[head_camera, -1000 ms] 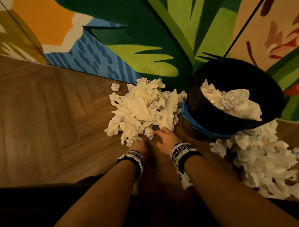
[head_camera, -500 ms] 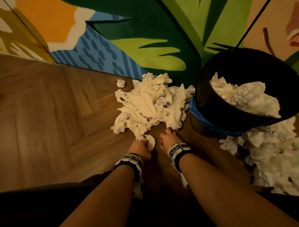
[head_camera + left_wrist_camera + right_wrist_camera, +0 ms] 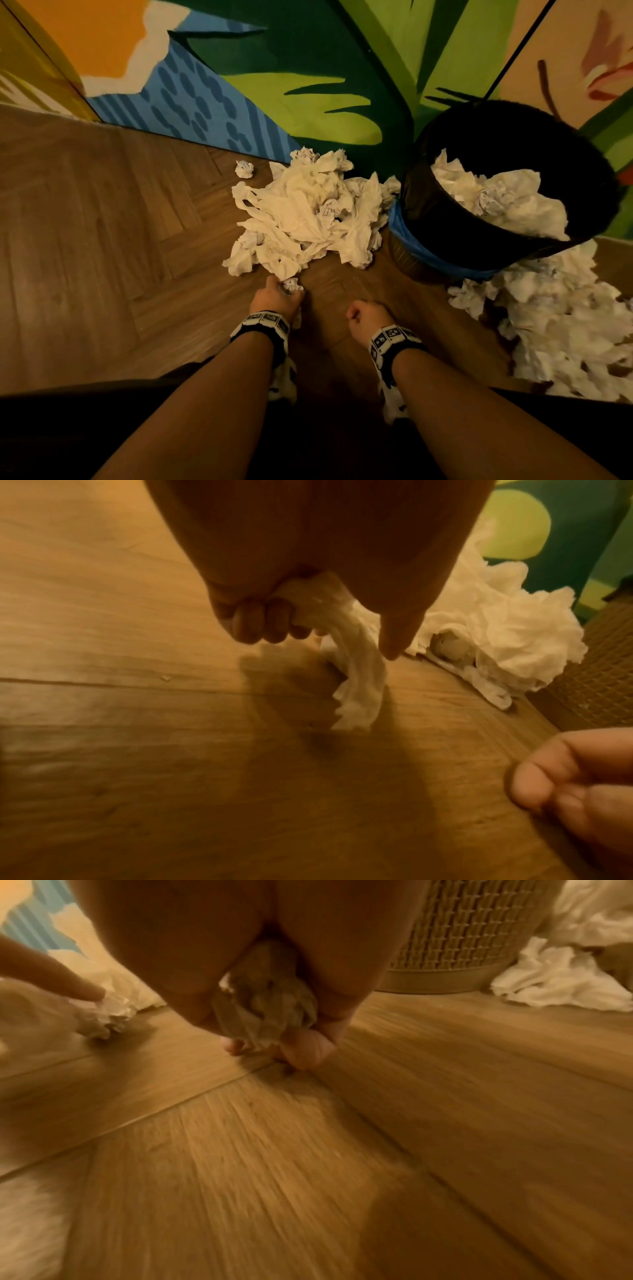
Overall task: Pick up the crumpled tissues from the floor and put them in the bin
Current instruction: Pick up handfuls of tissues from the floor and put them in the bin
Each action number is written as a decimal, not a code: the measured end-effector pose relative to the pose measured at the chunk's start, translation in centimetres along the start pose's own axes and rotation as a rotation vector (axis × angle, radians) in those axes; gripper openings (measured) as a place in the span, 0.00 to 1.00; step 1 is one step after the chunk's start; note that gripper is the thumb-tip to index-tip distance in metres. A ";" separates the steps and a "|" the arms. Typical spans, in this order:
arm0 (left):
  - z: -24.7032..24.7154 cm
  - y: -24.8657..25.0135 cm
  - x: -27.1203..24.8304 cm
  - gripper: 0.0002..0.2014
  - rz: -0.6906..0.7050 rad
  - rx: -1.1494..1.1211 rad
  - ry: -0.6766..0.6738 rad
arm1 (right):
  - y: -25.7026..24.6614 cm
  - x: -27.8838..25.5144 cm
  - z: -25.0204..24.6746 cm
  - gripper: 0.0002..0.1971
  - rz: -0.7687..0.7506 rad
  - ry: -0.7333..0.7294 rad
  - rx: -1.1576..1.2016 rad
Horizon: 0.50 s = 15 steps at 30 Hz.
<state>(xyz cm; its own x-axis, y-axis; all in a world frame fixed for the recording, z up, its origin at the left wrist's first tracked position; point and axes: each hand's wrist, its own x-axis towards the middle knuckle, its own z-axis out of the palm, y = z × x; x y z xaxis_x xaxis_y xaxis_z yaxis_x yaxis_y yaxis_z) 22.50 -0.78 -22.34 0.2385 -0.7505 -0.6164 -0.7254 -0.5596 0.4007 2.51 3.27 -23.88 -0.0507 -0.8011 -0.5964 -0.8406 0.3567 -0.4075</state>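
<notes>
On the floor (image 3: 102,260) beside the bin (image 3: 445,236), both hands have drawn back from the pile (image 3: 308,212): left hand (image 3: 275,298) now clutching 1 tissue (image 3: 359,685), right hand (image 3: 364,317) fisted around another wad (image 3: 267,1010), ready for binning.

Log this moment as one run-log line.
left hand: grips tissue | right hand: grips tissue wad | bin: part-filled | floor pile: remains

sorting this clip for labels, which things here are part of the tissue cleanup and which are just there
Part of the job:
- left hand, gripping a tissue
- right hand, gripping a tissue wad
- tissue pile
- second tissue heap
- bin

Just there:
- painted wall
- wood floor
</notes>
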 end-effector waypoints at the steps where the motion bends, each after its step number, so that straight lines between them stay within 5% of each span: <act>1: 0.1 0.2 0.1 0.27 -0.001 -0.008 -0.024 | 0.2 -0.1 0.1 0.10 -0.007 -0.002 0.025; 5: 0.5 0.8 0.2 0.24 -0.017 -0.085 -0.062 | 0.0 -0.3 -0.3 0.09 -0.052 0.046 0.095; 9: 0.8 0.6 -0.2 0.32 -0.090 -0.041 -0.086 | -2.2 0.4 -1.2 0.10 -0.119 0.121 0.171; 15: -0.1 0.4 -0.8 0.23 -0.058 -0.295 0.253 | -7.1 1.7 -1.3 0.15 -0.255 0.142 0.217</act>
<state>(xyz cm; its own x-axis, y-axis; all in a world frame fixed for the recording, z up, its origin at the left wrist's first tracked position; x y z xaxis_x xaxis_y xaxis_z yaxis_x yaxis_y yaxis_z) 22.12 -0.45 -21.63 0.4519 -0.7570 -0.4720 -0.4983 -0.6531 0.5703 7.73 -1.28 -21.14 0.0590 -0.9308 -0.3607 -0.7028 0.2179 -0.6772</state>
